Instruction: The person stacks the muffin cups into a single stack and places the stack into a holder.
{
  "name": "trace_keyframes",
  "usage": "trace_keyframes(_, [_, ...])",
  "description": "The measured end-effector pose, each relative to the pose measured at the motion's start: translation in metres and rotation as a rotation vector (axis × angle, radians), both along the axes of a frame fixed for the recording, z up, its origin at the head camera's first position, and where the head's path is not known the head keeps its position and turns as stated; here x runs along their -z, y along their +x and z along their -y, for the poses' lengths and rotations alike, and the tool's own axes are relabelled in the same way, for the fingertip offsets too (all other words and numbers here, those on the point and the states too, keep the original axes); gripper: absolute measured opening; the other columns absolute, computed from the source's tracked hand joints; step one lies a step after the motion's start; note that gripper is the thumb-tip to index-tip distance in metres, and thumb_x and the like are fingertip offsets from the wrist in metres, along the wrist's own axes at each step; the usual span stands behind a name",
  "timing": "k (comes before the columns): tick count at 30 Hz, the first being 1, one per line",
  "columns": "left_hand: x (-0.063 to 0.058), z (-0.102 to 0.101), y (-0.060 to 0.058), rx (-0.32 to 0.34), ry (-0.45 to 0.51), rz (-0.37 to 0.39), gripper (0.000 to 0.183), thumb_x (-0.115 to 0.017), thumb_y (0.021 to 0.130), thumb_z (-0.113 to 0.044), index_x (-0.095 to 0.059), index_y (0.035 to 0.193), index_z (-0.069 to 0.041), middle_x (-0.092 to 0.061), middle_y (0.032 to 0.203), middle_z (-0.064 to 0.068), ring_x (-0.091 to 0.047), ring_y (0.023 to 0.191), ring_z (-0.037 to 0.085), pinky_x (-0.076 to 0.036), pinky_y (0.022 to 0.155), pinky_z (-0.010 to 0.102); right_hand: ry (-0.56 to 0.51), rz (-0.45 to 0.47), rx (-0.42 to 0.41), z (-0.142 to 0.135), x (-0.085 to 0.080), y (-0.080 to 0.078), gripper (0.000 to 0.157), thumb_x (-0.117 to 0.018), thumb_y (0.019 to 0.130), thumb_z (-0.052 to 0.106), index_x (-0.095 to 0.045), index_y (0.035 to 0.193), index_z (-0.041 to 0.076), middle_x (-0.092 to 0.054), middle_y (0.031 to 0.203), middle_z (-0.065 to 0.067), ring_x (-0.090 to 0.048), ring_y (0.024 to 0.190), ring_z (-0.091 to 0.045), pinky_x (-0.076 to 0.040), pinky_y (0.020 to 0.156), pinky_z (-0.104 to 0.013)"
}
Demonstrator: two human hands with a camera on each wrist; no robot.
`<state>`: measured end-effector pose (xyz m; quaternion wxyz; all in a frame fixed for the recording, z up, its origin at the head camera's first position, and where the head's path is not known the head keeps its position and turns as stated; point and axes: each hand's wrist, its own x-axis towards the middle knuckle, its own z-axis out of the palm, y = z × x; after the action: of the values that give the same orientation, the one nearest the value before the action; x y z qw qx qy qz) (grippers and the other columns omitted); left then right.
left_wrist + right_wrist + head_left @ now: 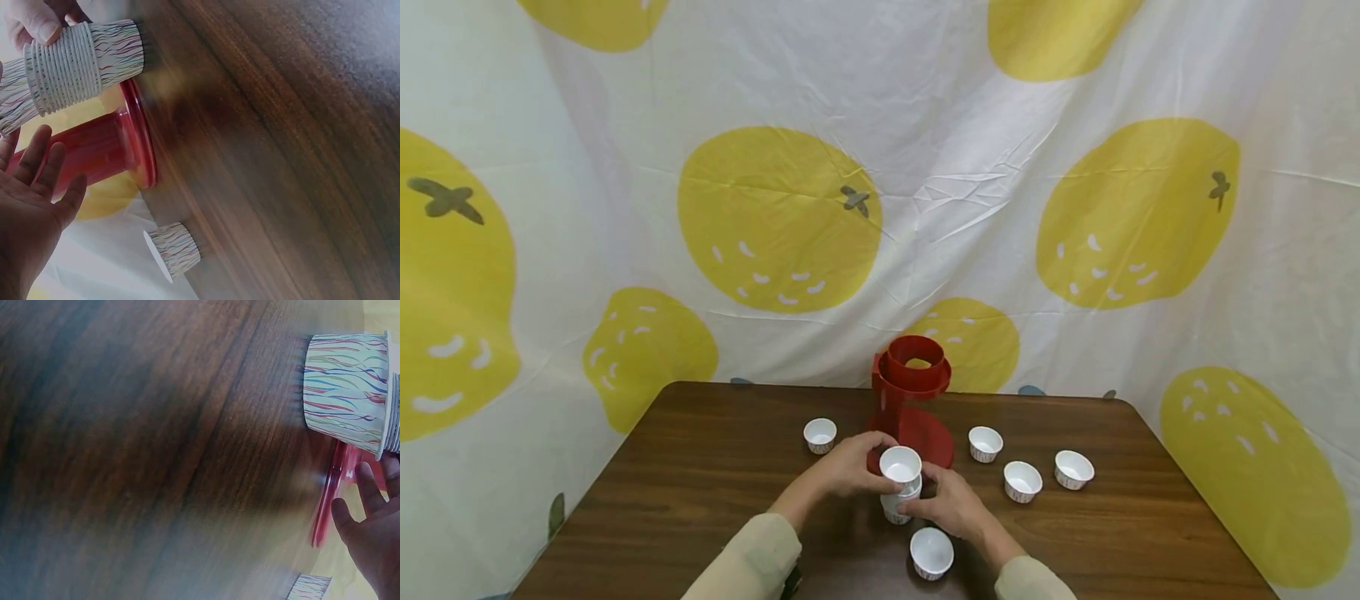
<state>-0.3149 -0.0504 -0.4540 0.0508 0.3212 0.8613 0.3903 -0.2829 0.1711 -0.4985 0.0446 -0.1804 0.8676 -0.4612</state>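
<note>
A stack of paper cups (65, 69), white with colored wavy lines, stands on the table. My right hand (951, 500) grips it near its top, thumb on the near side. My left hand (850, 467) holds the uppermost cup (900, 463) between thumb and finger, over the rest of the stack; in the left wrist view its other fingers spread apart from the cups. Just behind stands a red plastic stand (913, 375) with a ring on top and a round base. A single cup (932, 554) sits upright in front of the stack.
One cup (820, 437) stands at the left, beyond my left hand. To the right are three more upright cups, including a middle one (1022, 482) and the outermost (1073, 469). A lemon-print cloth (940, 150) hangs behind the brown wooden table (700, 467).
</note>
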Motion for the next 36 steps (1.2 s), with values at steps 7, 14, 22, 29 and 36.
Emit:
trace_keyframes(7, [0.007, -0.001, -0.002, -0.012, -0.014, 0.029, 0.052, -0.085, 0.077, -0.031, -0.062, 0.12, -0.013, -0.064, 0.107, -0.005, -0.058, 0.1, 0.015, -0.048, 0.09, 0.036, 0.007, 0.008, 0.005, 0.0, 0.0, 0.0, 0.062, -0.085, 0.078, 0.028, -0.061, 0.128, 0.002, -0.069, 0.113, -0.007, -0.064, 0.101, -0.021, -0.051, 0.086, -0.041])
trace_keyframes(14, [0.012, -0.001, -0.001, 0.012, -0.01, 0.0, 0.052, -0.087, 0.076, -0.03, -0.063, 0.118, -0.011, -0.063, 0.106, -0.005, -0.058, 0.099, 0.015, -0.048, 0.087, 0.033, 0.022, 0.01, 0.01, -0.001, 0.0, 0.0, 0.061, -0.085, 0.078, 0.03, -0.061, 0.128, 0.003, -0.069, 0.111, -0.004, -0.063, 0.101, -0.021, -0.05, 0.086, -0.042])
trace_keyframes(22, [0.019, -0.001, 0.0, 0.036, 0.01, -0.001, 0.056, -0.088, 0.075, -0.03, -0.063, 0.119, -0.008, -0.063, 0.107, -0.002, -0.06, 0.101, 0.018, -0.05, 0.091, 0.041, -0.002, 0.009, 0.002, -0.001, -0.001, 0.0, 0.061, -0.085, 0.078, 0.028, -0.061, 0.13, 0.005, -0.069, 0.111, -0.003, -0.063, 0.102, -0.021, -0.049, 0.088, -0.043])
trace_keyframes(29, [0.023, 0.002, 0.0, 0.044, 0.007, -0.004, 0.057, -0.087, 0.076, -0.031, -0.063, 0.122, -0.007, -0.065, 0.112, 0.0, -0.062, 0.104, 0.021, -0.049, 0.093, 0.044, 0.025, -0.005, 0.014, -0.001, 0.0, 0.0, 0.061, -0.085, 0.078, 0.032, -0.062, 0.129, 0.008, -0.068, 0.111, 0.0, -0.061, 0.105, -0.022, -0.047, 0.09, -0.047])
trace_keyframes(36, [0.024, 0.005, -0.001, 0.046, 0.013, 0.012, 0.063, -0.086, 0.077, -0.031, -0.06, 0.126, -0.002, -0.065, 0.116, 0.006, -0.061, 0.11, 0.032, -0.048, 0.096, 0.046, 0.042, -0.006, 0.021, -0.002, 0.0, -0.001, 0.064, -0.085, 0.078, 0.036, -0.062, 0.13, 0.008, -0.068, 0.111, 0.0, -0.061, 0.105, -0.022, -0.047, 0.089, -0.046])
